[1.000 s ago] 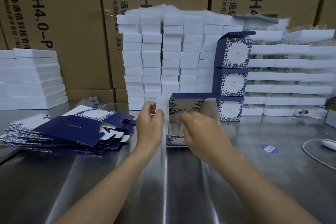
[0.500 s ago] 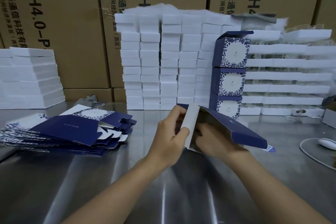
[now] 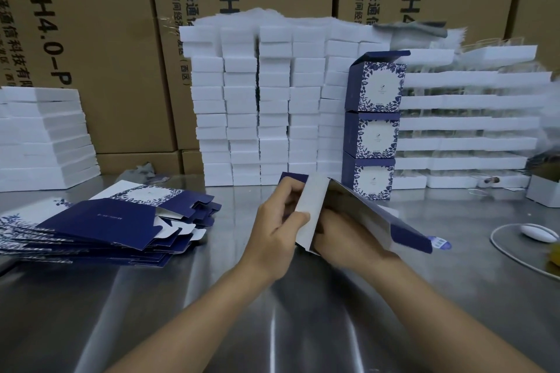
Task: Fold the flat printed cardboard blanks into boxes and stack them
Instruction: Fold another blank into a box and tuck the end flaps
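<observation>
A half-folded navy and white box blank (image 3: 357,215) is held above the steel table (image 3: 272,327), tilted with its open end toward me. My left hand (image 3: 275,224) grips its white flap at the left, thumb on the flap's edge. My right hand (image 3: 342,236) reaches inside the blank, its fingers hidden by the cardboard. A fanned pile of flat blanks (image 3: 100,218) lies at the left. Three folded blue-patterned boxes (image 3: 374,127) stand stacked at the back, the top one with its lid flap up.
White foam blocks (image 3: 260,106) are stacked in columns behind, with more (image 3: 42,136) at the left and white trays (image 3: 466,130) at the right. Brown cartons (image 3: 100,39) form the back wall. A white mouse-like device (image 3: 538,232) with cable and a blue sticker (image 3: 441,242) lie at the right.
The blank was upright on the table with both hands at its front; it has been lifted and tipped over, and my right hand has gone inside it.
</observation>
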A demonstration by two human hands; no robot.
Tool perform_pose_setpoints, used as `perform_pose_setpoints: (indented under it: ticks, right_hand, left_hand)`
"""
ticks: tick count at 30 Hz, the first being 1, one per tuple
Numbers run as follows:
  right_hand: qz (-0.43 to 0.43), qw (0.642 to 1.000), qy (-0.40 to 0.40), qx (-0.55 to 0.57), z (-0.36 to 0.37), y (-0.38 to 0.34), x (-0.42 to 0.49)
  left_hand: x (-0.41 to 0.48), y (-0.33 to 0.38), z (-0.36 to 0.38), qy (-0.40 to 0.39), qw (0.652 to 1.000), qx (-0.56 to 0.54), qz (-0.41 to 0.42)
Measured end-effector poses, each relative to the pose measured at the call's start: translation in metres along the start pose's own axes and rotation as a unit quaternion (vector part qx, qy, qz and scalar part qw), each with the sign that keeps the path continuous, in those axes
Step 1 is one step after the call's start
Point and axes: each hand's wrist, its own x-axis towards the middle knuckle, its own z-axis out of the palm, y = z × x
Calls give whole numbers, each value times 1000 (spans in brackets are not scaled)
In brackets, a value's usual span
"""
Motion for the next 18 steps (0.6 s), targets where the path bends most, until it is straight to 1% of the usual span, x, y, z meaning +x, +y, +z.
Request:
perform_pose_setpoints:
  ticks: [2, 4, 5, 8, 11, 13, 15, 17, 18]
  right_hand:
    - [7, 1000, 4, 24, 0, -2, 1]
    - [-8, 1000, 23, -2, 2, -4, 1]
    - [-20, 999, 33, -10, 1, -5, 0]
    - [-51, 997, 42, 41, 0, -10, -4]
    - [-44, 999, 29, 7, 0, -8, -6]
    - [-40, 999, 21, 18, 0, -5, -3]
    - [-49, 998, 37, 19, -2, -10, -2]
    - [-38, 993, 57, 92, -6, -20, -2]
    - [-30, 985, 58, 160, -10, -25, -3]
  left_hand:
    - [3, 3, -2, 29, 1000, -7, 0]
    - [6, 6, -3, 44, 999, 0, 5]
    - [6, 7, -3, 44, 999, 2, 6]
    - [3, 8, 0, 19, 1000, 4, 9]
    - [1, 8, 3, 4, 1000, 14, 13]
    - [3, 6, 2, 36, 998, 51, 10]
    - [7, 3, -3, 83, 990, 111, 15]
    - [9, -1, -10, 116, 978, 172, 27]
    - [10, -3, -13, 130, 971, 197, 31]
